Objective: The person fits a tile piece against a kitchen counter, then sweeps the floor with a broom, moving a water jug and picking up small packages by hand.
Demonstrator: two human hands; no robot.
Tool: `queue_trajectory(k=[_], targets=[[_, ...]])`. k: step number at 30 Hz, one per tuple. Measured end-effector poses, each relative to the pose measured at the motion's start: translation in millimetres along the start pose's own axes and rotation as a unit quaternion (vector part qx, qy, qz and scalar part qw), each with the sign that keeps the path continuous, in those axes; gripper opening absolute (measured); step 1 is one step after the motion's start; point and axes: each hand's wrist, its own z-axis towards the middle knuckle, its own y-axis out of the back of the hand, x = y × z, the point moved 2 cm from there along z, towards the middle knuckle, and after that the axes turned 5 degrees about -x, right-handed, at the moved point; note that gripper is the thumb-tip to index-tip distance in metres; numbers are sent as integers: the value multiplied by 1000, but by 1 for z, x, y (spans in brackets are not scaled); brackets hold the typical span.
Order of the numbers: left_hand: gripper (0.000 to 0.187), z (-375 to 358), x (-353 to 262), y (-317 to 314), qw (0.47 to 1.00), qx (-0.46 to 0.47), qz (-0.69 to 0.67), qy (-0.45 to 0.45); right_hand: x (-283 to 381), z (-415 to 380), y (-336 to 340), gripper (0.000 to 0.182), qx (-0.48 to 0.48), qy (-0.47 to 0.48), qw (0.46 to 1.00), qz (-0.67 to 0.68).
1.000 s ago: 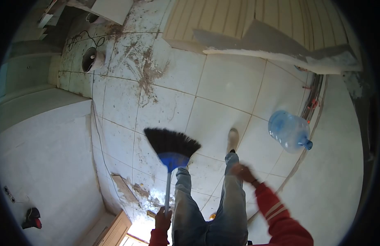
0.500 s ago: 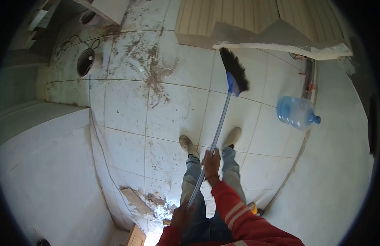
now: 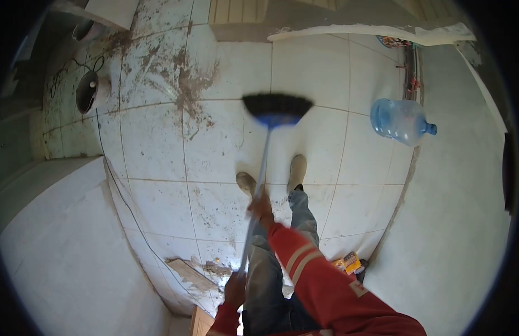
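Observation:
A broom (image 3: 277, 106) with dark bristles, a blue base and a long grey handle stretches ahead of me, slightly blurred. Its head is over the pale tiles beyond my shoes. My right hand (image 3: 262, 208) is wrapped round the middle of the handle. Lower down, near the handle's end, my left hand (image 3: 235, 288) is closed on it too. Smeared brown dirt (image 3: 192, 89) marks the tiles to the left of the bristles.
A clear blue water jug (image 3: 399, 121) lies at the right wall. At left stand a bucket (image 3: 93, 92) and a cable (image 3: 128, 210) along the low wall. A board (image 3: 189, 274) lies near my left hand; a yellow item (image 3: 350, 262) sits low right.
The broom head has swung left and closer to my feet, and its bristles now face straight ahead. Both hands have shifted left with the handle. The camera view has shifted too.

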Motion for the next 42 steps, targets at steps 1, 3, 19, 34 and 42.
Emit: queue_trajectory(k=[1, 3, 19, 34, 42], targets=[[19, -31, 36, 15, 998, 24, 39, 40, -26, -43, -20, 74, 40, -73, 995, 56], [14, -97, 69, 56, 961, 33, 242, -129, -39, -124, -39, 73, 120, -162, 970, 138], [49, 68, -227, -172, 868, 353, -346, 41, 189, -3, 307, 40, -278, 118, 944, 133], [28, -110, -124, -66, 922, 127, -219, 292, 88, -189, 199, 65, -72, -66, 980, 173], [26, -84, -225, -77, 944, 182, -211, 176, 138, -156, 236, 58, -170, 76, 959, 216]])
